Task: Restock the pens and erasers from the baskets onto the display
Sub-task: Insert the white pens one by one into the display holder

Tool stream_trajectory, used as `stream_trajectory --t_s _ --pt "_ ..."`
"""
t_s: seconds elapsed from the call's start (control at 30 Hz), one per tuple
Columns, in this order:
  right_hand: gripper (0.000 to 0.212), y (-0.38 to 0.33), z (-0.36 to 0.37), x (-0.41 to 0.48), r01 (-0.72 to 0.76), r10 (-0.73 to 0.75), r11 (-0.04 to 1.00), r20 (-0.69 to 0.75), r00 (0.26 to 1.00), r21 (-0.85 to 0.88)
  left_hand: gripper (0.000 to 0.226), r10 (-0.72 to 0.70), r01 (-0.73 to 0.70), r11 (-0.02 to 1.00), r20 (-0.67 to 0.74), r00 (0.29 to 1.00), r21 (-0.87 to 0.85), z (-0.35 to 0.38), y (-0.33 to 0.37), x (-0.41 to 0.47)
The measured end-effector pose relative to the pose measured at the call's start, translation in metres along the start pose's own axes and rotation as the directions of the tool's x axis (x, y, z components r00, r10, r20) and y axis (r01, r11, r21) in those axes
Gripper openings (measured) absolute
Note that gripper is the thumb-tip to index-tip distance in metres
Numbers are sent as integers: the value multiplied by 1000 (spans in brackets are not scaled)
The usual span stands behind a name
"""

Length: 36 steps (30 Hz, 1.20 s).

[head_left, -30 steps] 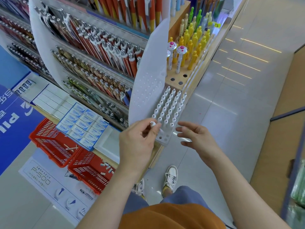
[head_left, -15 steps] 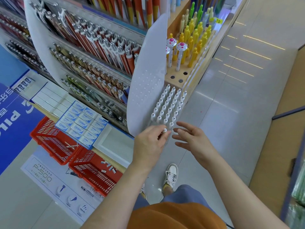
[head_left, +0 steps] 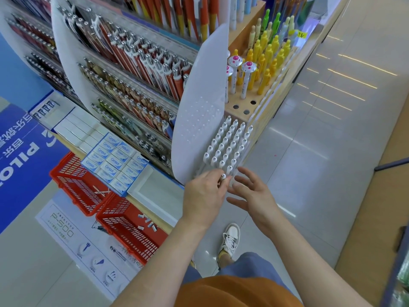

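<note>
**Supports: floor + display**

Glossy grey tiled floor [head_left: 321,173] carries two red plastic mesh baskets [head_left: 115,220] side by side, partly on a white printed sheet [head_left: 66,238]. Light wooden display shelf [head_left: 243,106] carries rows of blue-and-white boxed erasers [head_left: 115,158] and a grid of upright white silver-tipped pens [head_left: 230,142].

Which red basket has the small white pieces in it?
The nearer red basket, lower-right of the pair; the farther red basket holds only thin pen-like items.

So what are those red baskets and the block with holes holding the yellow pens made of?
The red baskets look like moulded plastic: uniform, slightly glossy red with thin lattice walls. The holed block looks like light wood or wood-look board: matt tan face with neat round holes. The grain is too faint to tell which.
</note>
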State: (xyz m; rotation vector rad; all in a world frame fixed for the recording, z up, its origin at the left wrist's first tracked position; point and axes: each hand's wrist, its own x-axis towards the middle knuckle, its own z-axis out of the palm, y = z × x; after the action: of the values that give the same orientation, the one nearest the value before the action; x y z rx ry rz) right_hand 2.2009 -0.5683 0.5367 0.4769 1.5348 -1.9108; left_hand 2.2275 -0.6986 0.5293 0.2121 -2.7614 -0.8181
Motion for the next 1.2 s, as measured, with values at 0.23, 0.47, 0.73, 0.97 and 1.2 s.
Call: stream_trajectory --t_s 0.23,0.47,0.73,0.97,1.2 --pt "35 -5 -2 -1 15 -16 998 -15 1000 -53 23 -84 83 996 17 996 23 -6 9 3" --pt "25 -15 -6 -9 181 -228 963 -243 943 -202 20 -56 54 995 -21 998 -79 -45 5 -10" --pt "24 -35 68 -50 406 -408 842 74 910 -356 17 -239 208 944 -97 966 -257 -141 -53 -74" --pt "19 42 215 -94 476 -331 761 367 869 -441 23 -498 428 841 -161 852 -332 -233 -180 -190" --pt "26 194 376 -111 403 -181 734 413 892 -547 26 -544 505 830 -142 827 -237 -329 -318 -308"
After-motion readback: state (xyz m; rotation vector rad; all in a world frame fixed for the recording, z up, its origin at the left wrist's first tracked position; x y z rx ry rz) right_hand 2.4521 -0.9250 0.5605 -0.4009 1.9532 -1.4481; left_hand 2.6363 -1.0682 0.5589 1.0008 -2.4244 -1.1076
